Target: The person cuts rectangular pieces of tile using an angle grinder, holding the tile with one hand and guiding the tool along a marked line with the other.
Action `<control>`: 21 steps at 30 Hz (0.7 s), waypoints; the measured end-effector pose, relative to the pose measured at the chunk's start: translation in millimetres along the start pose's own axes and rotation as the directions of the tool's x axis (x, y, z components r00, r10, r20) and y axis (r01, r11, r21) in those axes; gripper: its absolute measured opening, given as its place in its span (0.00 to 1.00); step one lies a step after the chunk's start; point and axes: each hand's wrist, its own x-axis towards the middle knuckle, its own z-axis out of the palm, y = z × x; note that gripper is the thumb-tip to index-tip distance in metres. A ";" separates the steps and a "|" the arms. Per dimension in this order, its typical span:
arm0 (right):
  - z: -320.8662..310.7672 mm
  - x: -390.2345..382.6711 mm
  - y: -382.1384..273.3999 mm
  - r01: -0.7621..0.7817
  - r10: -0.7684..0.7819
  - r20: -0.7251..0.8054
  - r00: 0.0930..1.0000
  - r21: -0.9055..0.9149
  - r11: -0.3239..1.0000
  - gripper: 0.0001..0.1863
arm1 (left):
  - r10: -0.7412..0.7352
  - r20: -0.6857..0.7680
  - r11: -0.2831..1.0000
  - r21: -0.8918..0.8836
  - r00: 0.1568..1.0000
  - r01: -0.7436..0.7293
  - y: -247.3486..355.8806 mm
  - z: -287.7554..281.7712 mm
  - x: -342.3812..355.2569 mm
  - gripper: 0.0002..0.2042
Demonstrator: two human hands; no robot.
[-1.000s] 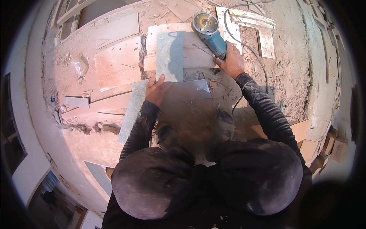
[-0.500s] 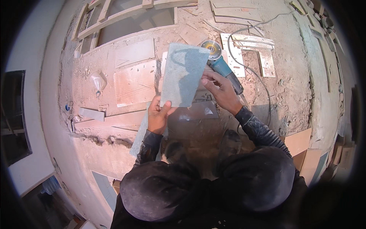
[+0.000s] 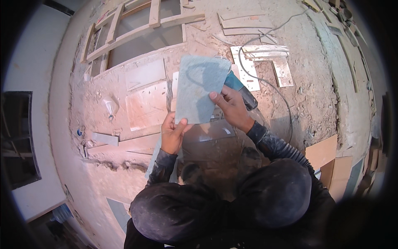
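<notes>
I hold a rectangular grey stone-like tile in both hands, raised above the ground. My left hand grips its lower left corner, thumb on the top face. My right hand pinches its right edge, thumb on the face and fingers partly hidden behind. Just beyond my right hand a teal angle grinder lies on the ground, its disc mostly hidden by the tile. Below the tile is a shiny dusty sheet between my feet. Another pale grey piece lies beside my left forearm.
A timber frame over a recess is at the top left. A cable snakes down the right. Board offcuts, a plastic bottle and rubble surround me. Cardboard lies at lower right. A wall with a dark opening stands left.
My right hand has let go of the grinder and taken hold of the tile, which both hands have lifted off the ground. The view has shifted, showing more of the timber frame.
</notes>
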 end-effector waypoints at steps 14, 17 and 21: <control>-41.7 48.2 -16.0 -0.223 -0.258 0.277 0.926 0.949 0.221 0.37 | 0.308 0.833 -0.126 0.515 0.460 -0.848 81.3 145.8 40.7 0.25; -46.1 44.9 -19.8 -0.283 -0.264 0.296 0.918 0.955 0.086 0.44 | 0.306 0.862 -0.292 0.490 0.405 -0.822 65.3 143.0 44.6 0.25; -52.3 45.2 -30.2 -0.249 -0.405 0.352 0.844 0.926 0.285 0.47 | 0.362 0.854 -0.396 0.503 0.373 -0.768 48.0 123.1 36.9 0.24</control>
